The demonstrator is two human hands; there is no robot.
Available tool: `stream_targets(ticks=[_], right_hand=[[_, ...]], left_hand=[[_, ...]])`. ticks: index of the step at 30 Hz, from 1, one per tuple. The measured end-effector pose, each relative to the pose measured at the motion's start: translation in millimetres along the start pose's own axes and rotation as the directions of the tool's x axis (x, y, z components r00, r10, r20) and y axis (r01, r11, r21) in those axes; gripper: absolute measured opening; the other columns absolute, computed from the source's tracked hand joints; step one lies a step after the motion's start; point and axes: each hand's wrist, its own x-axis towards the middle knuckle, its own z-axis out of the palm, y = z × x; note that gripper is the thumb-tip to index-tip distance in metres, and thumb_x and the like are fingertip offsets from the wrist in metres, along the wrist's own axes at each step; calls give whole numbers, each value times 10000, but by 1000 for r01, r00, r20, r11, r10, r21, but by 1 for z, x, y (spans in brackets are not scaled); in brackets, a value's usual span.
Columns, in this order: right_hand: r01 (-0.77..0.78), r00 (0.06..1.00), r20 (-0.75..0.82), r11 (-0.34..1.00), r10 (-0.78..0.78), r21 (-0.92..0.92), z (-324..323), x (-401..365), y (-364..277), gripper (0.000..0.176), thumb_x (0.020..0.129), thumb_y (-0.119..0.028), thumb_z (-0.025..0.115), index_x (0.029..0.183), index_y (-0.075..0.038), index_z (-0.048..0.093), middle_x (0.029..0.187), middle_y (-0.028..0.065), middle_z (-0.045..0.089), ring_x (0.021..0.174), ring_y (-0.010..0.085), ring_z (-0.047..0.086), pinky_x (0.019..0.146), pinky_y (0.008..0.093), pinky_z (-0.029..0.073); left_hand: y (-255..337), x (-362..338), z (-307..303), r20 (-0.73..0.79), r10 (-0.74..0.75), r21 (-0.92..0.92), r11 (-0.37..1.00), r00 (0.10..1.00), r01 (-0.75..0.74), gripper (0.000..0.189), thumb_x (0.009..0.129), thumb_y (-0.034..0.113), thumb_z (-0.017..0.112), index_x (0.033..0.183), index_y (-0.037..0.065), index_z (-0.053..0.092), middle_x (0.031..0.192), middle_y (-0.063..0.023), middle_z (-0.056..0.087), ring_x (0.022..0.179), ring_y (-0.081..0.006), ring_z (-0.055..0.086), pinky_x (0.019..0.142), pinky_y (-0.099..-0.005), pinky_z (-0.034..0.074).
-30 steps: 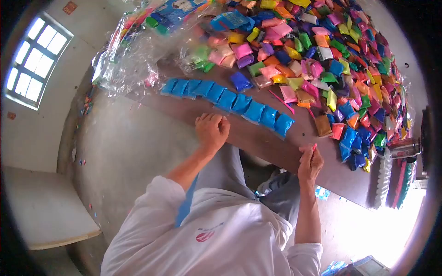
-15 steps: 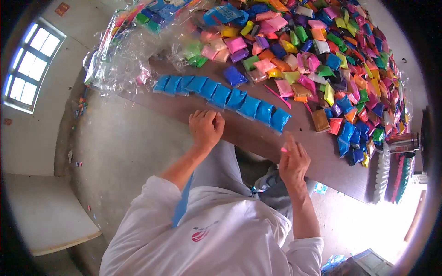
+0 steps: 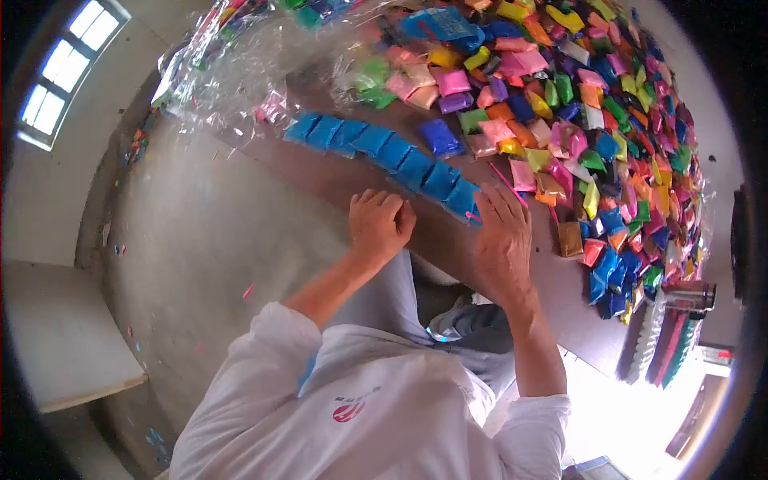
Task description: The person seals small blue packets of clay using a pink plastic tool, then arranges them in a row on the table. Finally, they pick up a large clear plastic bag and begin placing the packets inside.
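Note:
A strip of joined blue packets [image 3: 384,150] lies slantwise along the near part of the brown table [image 3: 552,280]. My right hand [image 3: 506,240] is over the right end of this strip, its fingers long and close together. A thin pink plastic stick [image 3: 473,216] pokes out beside the thumb; the rest of it is hidden by the hand. My left hand [image 3: 378,226] is at the table's near edge, just below the middle of the strip. Its fingers are curled in, and whatever is inside them is hidden.
A big heap of colourful small packets [image 3: 560,104] covers the far and right table. Clear plastic wrappers [image 3: 232,96] pile at left. Another pink stick [image 3: 509,182] lies by the heap. A transparent jar [image 3: 690,296] stands far right. A pink sliver [image 3: 249,290] shows against the floor.
My right hand has moved up and left onto the strip's right end, bringing the pink stick. My left hand stays curled at the edge. The view has shifted slightly, and a pink sliver now shows over the floor.

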Motion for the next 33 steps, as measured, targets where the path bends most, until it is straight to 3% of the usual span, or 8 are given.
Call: stream_targets(ticks=[3, 5, 9, 14, 18, 20, 23, 33], right_hand=[[74, 997, -33, 997, -74, 6, 11, 18, -3, 310, 755, -19, 476, 1047, -4, 579, 1144, 126, 560, 1128, 278, 478, 901, 418, 380], [81, 994, 75, 996, -83, 29, 31, 20, 0, 318, 754, -22, 465, 1050, -1, 579, 1166, 127, 556, 1148, 273, 473, 916, 419, 371], [117, 992, 32, 989, -120, 90, 43, 28, 4, 332, 755, -35, 468, 1068, -7, 576, 1172, 125, 558, 1140, 274, 483, 927, 419, 364], [171, 984, 41, 985, -171, -6, 44, 65, -20, 350, 753, -51, 483, 1090, -25, 572, 1164, 122, 567, 1129, 270, 496, 918, 417, 368], [246, 968, 33, 968, -247, 45, 72, 74, -23, 347, 745, -49, 493, 1083, -26, 570, 1170, 123, 564, 1140, 267, 490, 920, 415, 369], [191, 954, 222, 979, -202, 71, 74, 78, -25, 355, 738, -43, 498, 1086, -29, 563, 1186, 124, 554, 1149, 272, 484, 922, 413, 369], [207, 972, 111, 978, -208, 21, 73, 86, -32, 369, 733, -38, 498, 1098, -31, 554, 1207, 123, 538, 1165, 277, 472, 921, 417, 368], [319, 937, 107, 940, -331, 120, 114, 133, -60, 470, 717, -58, 520, 1185, -88, 537, 1260, 122, 506, 1202, 282, 439, 942, 428, 362]], left_hand=[[-1, 2, -1, -9, -6, -34, 999, 1000, 6, 134, 661, 104, 626, 609, 102, 502, 620, -55, 543, 623, -266, 508, 571, -396, 355], [-3, 1, 0, -5, 17, -57, 998, 1000, -17, 140, 637, 109, 641, 608, 108, 504, 611, -48, 532, 621, -260, 506, 566, -394, 356], [-5, 0, -1, 7, -9, -67, 998, 1000, 9, 147, 625, 118, 651, 606, 110, 505, 609, -43, 527, 618, -251, 505, 561, -392, 355], [-3, 1, -6, 80, -19, -84, 996, 997, 25, 138, 614, 167, 658, 627, 114, 531, 638, -57, 528, 640, -273, 504, 579, -405, 365], [-5, -1, -7, 85, -30, -85, 996, 996, 38, 160, 589, 188, 669, 630, 118, 531, 661, -54, 532, 668, -268, 506, 585, -407, 364], [-6, -2, -6, 94, -23, -117, 992, 995, 34, 166, 587, 186, 672, 642, 117, 531, 671, -55, 532, 672, -267, 505, 585, -406, 363], [-8, -4, -3, 82, -14, -112, 993, 997, 23, 173, 593, 184, 672, 650, 114, 525, 669, -58, 532, 667, -264, 505, 585, -406, 363], [-9, -6, -2, 58, -16, -118, 993, 998, 23, 199, 638, 187, 671, 800, 121, 575, 727, -44, 568, 693, -255, 525, 603, -404, 368]])
